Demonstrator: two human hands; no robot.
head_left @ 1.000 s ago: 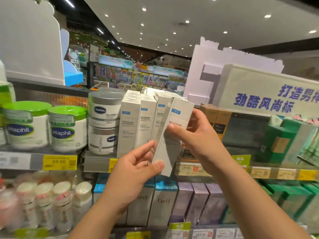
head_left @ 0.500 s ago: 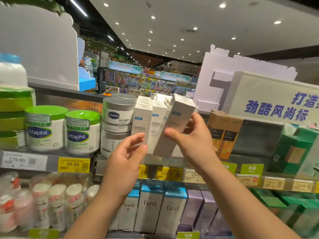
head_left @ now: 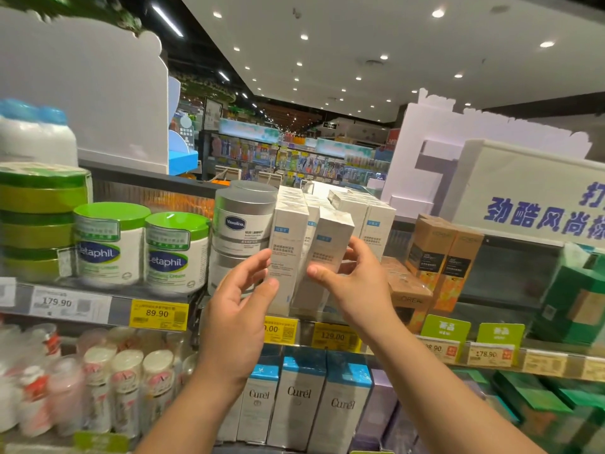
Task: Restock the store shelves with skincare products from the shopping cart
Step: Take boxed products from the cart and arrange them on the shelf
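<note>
Small round recessed lights [head_left: 438, 13] in the white ceiling light the store brightly and evenly, with soft shadows under the shelves. The wide-angle lens bends the frame edges, and the pink-capped bottles [head_left: 98, 388] at lower left and green boxes [head_left: 556, 414] at lower right are blurred.

Your right hand [head_left: 357, 283] now stands the tilted white box [head_left: 327, 253] nearly upright among the shelf row; your left hand [head_left: 242, 309] lets go, fingers spread.

A shop's skincare aisle: left of the fingers [head_left: 258, 267] stand Cetaphil tubs [head_left: 109, 244] over yellow price tags [head_left: 158, 314]; below them, Curél boxes [head_left: 296, 401]; beyond, more stocked aisles [head_left: 294, 158] under ceiling spotlights [head_left: 438, 13].
</note>
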